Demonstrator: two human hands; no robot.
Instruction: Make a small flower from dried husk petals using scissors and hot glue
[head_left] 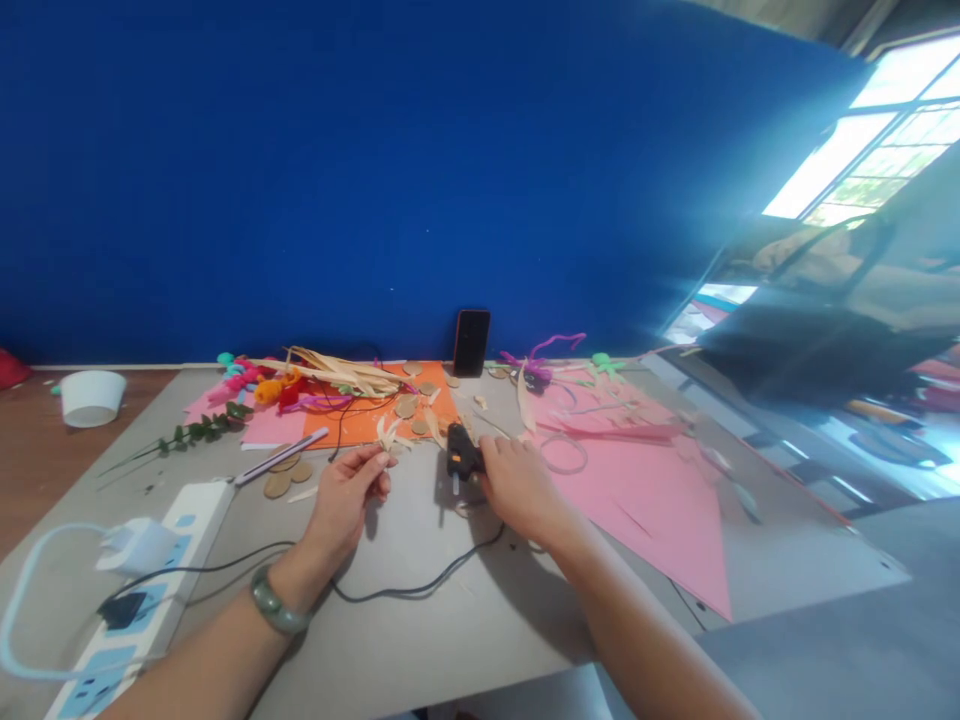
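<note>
My left hand [346,497] is closed in a pinch at the middle of the table. A small flower-like bunch of pale husk strips [391,437] stands up at its fingertips. My right hand [521,485] wraps round a black glue gun [460,450], with a translucent glue stick end showing below its body. The gun is just right of the left hand, apart from the husk bunch. Its black cord [420,592] trails over the table towards the left. The tip of the gun cannot be made out clearly.
A white power strip [191,535] with plugs lies at the left, near a white cup [91,398]. Behind are orange paper [352,425], dried husks [345,372], round wooden slices [277,485] and an upright phone [472,345]. Pink paper [645,500] covers the right.
</note>
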